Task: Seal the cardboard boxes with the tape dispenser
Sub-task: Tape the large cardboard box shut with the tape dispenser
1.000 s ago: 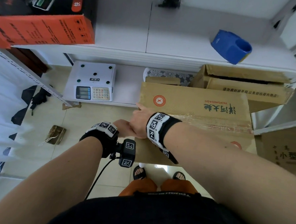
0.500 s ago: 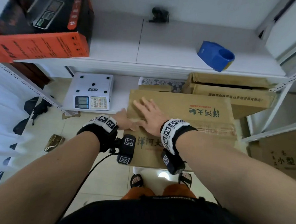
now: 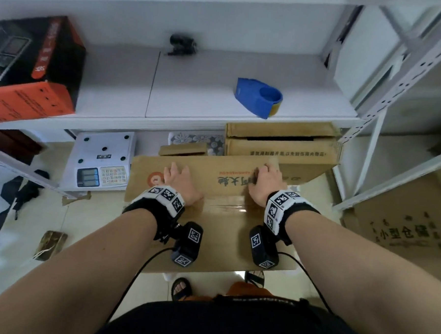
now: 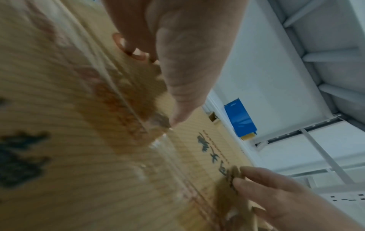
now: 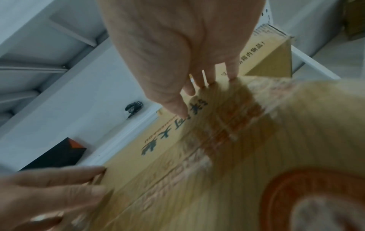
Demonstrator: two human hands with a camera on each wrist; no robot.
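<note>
A brown cardboard box (image 3: 223, 239) with printed characters lies in front of me, and a strip of clear tape (image 3: 225, 206) runs along its top seam. My left hand (image 3: 178, 180) rests flat on the box's left part, fingers straight and spread. On the right part, my right hand (image 3: 264, 182) presses down with its fingertips at the far edge. The wrist views show the left hand (image 4: 177, 62) and the right hand (image 5: 177, 46) touching the cardboard and holding nothing. The blue tape dispenser (image 3: 259, 97) sits alone on the white shelf (image 3: 193, 88) above, beyond both hands.
A second cardboard box (image 3: 279, 144) with a gaping flap stands on the lower shelf behind. A white scale (image 3: 102, 160) sits to the left, an orange and black carton (image 3: 32, 80) on the upper shelf. A shelf upright (image 3: 369, 139) and a large carton (image 3: 402, 227) stand at the right.
Both hands were together at the box's left end. The right hand has slid right along the top and the left hand has come flat onto the box.
</note>
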